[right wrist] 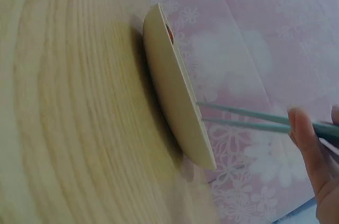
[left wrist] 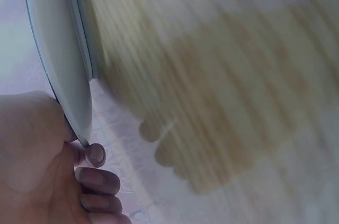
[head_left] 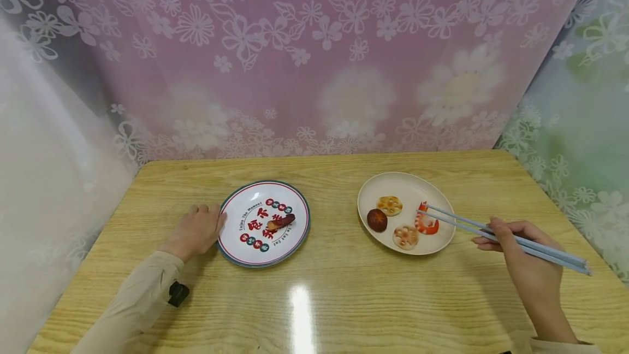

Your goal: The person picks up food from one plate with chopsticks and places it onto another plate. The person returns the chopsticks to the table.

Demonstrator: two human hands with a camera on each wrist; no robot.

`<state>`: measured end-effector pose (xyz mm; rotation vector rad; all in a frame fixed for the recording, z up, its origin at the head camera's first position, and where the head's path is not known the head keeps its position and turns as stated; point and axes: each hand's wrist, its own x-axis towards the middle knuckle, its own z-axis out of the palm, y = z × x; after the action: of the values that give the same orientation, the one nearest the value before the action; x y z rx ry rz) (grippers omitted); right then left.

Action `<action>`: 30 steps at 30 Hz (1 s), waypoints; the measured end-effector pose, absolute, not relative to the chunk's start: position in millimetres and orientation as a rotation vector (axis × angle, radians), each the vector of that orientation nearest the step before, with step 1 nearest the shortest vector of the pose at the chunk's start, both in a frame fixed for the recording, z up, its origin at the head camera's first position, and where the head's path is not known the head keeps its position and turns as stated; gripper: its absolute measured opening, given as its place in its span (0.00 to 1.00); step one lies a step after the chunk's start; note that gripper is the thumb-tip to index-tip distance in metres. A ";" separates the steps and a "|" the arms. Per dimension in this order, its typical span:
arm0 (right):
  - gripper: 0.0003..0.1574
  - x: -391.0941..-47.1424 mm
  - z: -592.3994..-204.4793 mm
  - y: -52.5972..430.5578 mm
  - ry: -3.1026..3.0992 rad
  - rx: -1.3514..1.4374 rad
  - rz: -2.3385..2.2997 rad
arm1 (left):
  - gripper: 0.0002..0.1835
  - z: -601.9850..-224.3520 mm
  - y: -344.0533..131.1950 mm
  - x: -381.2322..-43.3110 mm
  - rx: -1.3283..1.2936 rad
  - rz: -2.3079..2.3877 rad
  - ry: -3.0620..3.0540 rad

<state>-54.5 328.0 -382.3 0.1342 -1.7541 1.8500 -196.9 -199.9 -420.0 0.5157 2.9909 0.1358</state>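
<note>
At the left edge of a white plate with a dark rim and red lettering, my left hand pinches the rim; the left wrist view shows the thumb and a fingertip about it. A brown, glossy piece of food lies on that plate. My right hand holds a pair of pale blue chopsticks. Their slightly parted tips reach over a beige plate, at the upper part of a red and white shrimp. In the right wrist view, the plate's wall hides the tips and the shrimp.
On the beige plate, left of the shrimp, lie a lotus root slice, a second lotus root slice and a brown mushroom cap. Both plates stand on a wooden table, with a pink flowered curtain behind.
</note>
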 end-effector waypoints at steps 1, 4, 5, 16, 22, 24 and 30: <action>0.08 -53.7 -384.0 328.7 -1.732 0.077 1.842 | 0.15 -420.1 -199.8 -197.1 0.514 0.135 2.991; 0.08 -51.8 -390.2 332.4 -1.642 0.032 1.862 | 0.16 -420.1 -199.2 -197.1 0.509 0.133 2.986; 0.08 -51.0 -392.0 332.8 -1.630 0.023 1.858 | 0.16 -420.1 -199.0 -197.1 0.508 0.130 2.984; 0.11 -38.4 -403.5 315.8 -1.608 -0.188 1.838 | 0.16 -419.8 -198.7 -198.0 0.507 0.127 2.987; 0.09 -36.0 -409.3 310.8 -1.587 -0.206 1.903 | 0.16 -421.7 -199.2 -198.1 0.508 0.134 2.986; 0.09 -36.9 -412.5 308.9 -1.555 -0.164 1.914 | 0.16 -422.5 -199.4 -198.3 0.507 0.140 2.990; 0.14 -41.5 -419.6 305.0 -1.506 -0.068 1.849 | 0.16 -422.4 -200.4 -198.9 0.497 0.142 2.980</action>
<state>-41.5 305.0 -419.6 -0.0679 -1.5056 1.8490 -198.9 -200.4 -422.4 0.4966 2.9804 0.1417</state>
